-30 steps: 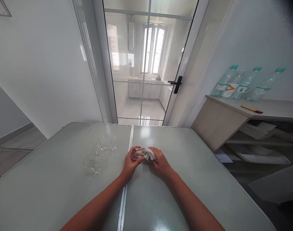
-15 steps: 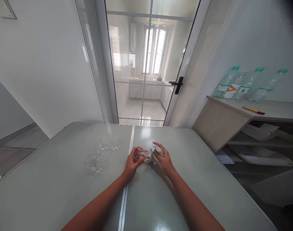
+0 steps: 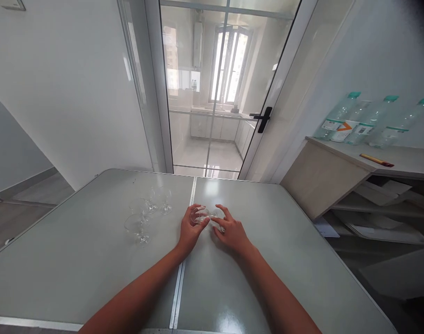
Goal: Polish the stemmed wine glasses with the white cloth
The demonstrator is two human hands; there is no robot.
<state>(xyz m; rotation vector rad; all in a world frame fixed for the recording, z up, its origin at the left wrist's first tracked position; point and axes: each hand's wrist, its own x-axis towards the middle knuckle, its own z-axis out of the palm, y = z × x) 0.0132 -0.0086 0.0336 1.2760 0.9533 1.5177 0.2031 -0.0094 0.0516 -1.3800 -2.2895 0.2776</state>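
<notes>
A clear stemmed wine glass (image 3: 204, 216) lies sideways between my hands, just above the table. My left hand (image 3: 191, 226) is wrapped round its bowl. At the other end, my right hand (image 3: 231, 233) has its fingers and thumb curled around the foot and stem of the same glass. No cloth shows in or beside the right hand. Several more clear stemmed glasses (image 3: 140, 227) stand in a cluster to the left of my left hand.
The grey-green table (image 3: 103, 260) has a metal seam (image 3: 179, 287) running down its middle. To the right, a wooden shelf unit (image 3: 312, 171) carries several plastic bottles (image 3: 363, 130) and a thin yellow-and-red packet (image 3: 376, 160). A glass door (image 3: 212, 148) stands beyond the table.
The whitish cloth that was in my right hand is out of sight. That hand now has its fingers at the glass's foot. My left hand keeps hold of the bowl.
</notes>
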